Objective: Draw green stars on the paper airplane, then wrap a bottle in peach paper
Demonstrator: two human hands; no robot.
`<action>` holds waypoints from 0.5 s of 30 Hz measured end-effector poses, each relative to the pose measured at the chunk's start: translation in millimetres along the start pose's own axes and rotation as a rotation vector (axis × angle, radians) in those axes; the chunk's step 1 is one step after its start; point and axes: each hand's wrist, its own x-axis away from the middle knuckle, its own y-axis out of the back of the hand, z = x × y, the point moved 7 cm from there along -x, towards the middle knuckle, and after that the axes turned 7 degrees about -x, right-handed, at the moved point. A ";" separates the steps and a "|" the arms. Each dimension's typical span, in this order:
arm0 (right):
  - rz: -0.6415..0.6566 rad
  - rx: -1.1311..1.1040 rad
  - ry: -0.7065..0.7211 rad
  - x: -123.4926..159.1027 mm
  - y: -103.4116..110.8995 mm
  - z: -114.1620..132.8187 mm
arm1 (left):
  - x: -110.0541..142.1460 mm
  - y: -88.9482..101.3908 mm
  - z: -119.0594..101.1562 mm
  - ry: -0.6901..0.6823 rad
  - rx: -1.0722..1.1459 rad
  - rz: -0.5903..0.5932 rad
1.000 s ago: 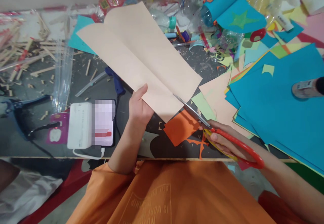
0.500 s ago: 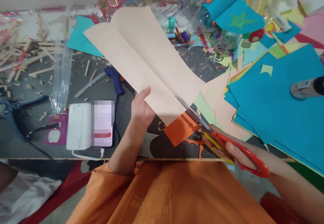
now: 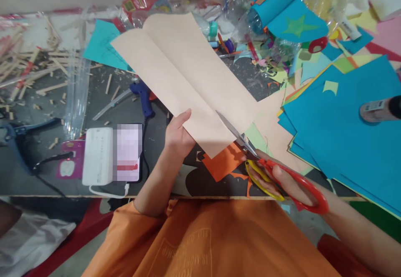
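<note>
My left hand [image 3: 180, 135] pinches the near left edge of a large pale peach paper sheet [image 3: 188, 72], thumb on top. The sheet is held above the table and has a crease or slit running down its length. In my right hand [image 3: 275, 176] is a pair of scissors [image 3: 297, 185] with red and yellow handles. Their blades lie at the near end of the sheet, one over the paper, pointing up and left. Below the sheet's near corner rests an orange paper piece [image 3: 221, 164]. The lower blade is partly hidden by the paper.
Blue paper sheets [image 3: 344, 122] are stacked at the right, a small bottle [image 3: 379, 109] on them. On the left are a blue glue gun [image 3: 144, 97], a white power bank [image 3: 97, 156], a phone [image 3: 129, 151] and wooden sticks [image 3: 52, 85]. Plastic bottles [image 3: 140, 3] and paper scraps lie behind.
The peach sheet and my left hand have shifted slightly right. The scissors have moved a little left and up, with the blade further over the sheet.
</note>
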 end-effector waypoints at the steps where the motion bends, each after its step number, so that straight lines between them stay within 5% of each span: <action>1: 0.013 -0.035 -0.006 -0.9 -0.9 -2.6 | -0.5 -0.3 0.1 -0.004 -0.007 0.011; 15: -0.092 -0.029 -0.099 -3.2 4.9 -15.5 | 0.6 -1.3 1.2 0.028 -0.011 -0.003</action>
